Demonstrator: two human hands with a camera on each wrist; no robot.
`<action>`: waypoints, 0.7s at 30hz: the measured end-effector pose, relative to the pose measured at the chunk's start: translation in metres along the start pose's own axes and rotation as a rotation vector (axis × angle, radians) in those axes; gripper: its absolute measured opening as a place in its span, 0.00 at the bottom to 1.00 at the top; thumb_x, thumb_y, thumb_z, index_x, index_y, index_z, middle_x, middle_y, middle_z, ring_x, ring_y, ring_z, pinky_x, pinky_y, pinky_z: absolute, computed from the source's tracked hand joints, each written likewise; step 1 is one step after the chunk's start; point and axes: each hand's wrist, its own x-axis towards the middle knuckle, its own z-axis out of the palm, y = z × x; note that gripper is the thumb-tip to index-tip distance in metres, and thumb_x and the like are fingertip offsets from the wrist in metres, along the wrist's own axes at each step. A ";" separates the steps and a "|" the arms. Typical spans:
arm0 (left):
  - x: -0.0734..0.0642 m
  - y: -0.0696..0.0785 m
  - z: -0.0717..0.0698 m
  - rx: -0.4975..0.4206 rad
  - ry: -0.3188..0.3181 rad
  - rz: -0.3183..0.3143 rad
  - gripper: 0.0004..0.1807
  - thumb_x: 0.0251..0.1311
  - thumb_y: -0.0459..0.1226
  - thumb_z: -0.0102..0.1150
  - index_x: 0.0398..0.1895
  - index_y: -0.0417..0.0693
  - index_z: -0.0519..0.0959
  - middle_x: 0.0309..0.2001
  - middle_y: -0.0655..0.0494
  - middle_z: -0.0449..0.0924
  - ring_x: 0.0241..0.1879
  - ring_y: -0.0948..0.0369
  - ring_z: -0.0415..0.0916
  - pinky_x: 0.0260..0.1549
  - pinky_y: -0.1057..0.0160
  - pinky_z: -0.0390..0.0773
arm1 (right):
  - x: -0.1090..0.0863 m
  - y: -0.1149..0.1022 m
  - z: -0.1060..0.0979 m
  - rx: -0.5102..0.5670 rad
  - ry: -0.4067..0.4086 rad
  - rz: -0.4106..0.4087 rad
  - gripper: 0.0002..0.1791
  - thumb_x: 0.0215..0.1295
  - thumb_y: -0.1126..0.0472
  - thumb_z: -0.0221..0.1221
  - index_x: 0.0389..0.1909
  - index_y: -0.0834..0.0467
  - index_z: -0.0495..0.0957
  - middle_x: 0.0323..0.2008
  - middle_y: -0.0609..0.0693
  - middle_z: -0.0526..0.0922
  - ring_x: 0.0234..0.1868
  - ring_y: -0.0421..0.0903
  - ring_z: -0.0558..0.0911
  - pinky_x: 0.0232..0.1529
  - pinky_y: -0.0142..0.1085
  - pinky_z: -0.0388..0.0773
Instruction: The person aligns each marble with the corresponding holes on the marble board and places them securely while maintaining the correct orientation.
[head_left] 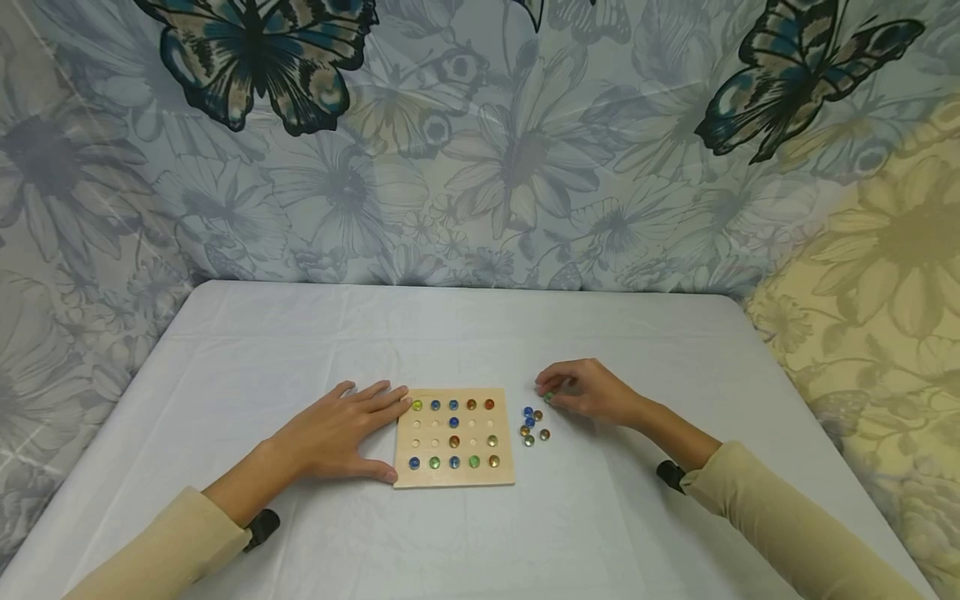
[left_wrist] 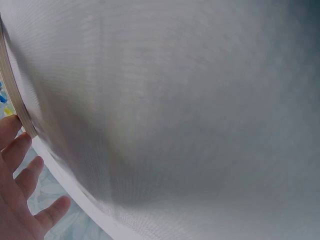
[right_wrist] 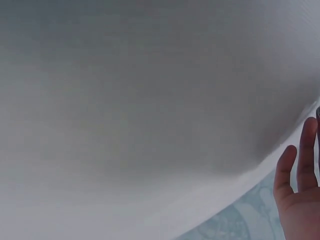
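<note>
A light wooden board with rows of small hollows lies on the table. Glass marbles fill its top and bottom rows, and a few sit in the rows between. My left hand rests against the board's left side, fingers spread, thumb at the near corner. In the left wrist view, fingertips touch the board's edge. Right of the loose marbles, my right hand pinches a green marble between thumb and fingers. The right wrist view shows only part of that hand; the marble is out of sight there.
Several loose marbles, among them a blue marble, an amber marble and a green marble, lie just right of the board. A white cloth covers the table. Patterned fabric hangs behind it.
</note>
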 end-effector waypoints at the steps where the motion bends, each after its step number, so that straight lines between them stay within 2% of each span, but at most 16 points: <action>1: 0.000 0.000 0.000 0.000 0.000 0.000 0.56 0.51 0.77 0.48 0.76 0.53 0.62 0.76 0.55 0.59 0.74 0.49 0.57 0.65 0.36 0.59 | 0.001 -0.001 0.000 -0.006 0.004 -0.005 0.16 0.60 0.72 0.66 0.50 0.62 0.82 0.42 0.47 0.88 0.45 0.44 0.85 0.47 0.44 0.80; 9: 0.000 0.001 0.000 -0.013 -0.010 0.000 0.56 0.51 0.77 0.49 0.77 0.53 0.62 0.76 0.54 0.58 0.74 0.49 0.56 0.65 0.35 0.59 | 0.008 -0.011 0.002 0.001 0.066 -0.034 0.16 0.59 0.69 0.68 0.49 0.61 0.83 0.40 0.46 0.88 0.42 0.41 0.85 0.45 0.45 0.79; 15: -0.001 0.001 -0.001 -0.004 -0.002 0.000 0.56 0.52 0.77 0.48 0.77 0.53 0.62 0.76 0.55 0.58 0.74 0.49 0.56 0.65 0.35 0.59 | 0.014 -0.020 0.008 0.052 0.039 -0.071 0.15 0.61 0.68 0.67 0.50 0.62 0.82 0.41 0.47 0.88 0.43 0.41 0.85 0.45 0.45 0.78; 21: 0.000 0.002 -0.001 0.000 -0.001 0.002 0.56 0.52 0.77 0.47 0.77 0.53 0.62 0.76 0.55 0.58 0.74 0.49 0.56 0.65 0.35 0.59 | 0.020 -0.029 0.018 0.064 -0.018 -0.081 0.15 0.63 0.66 0.67 0.51 0.59 0.82 0.42 0.44 0.88 0.43 0.37 0.84 0.46 0.43 0.78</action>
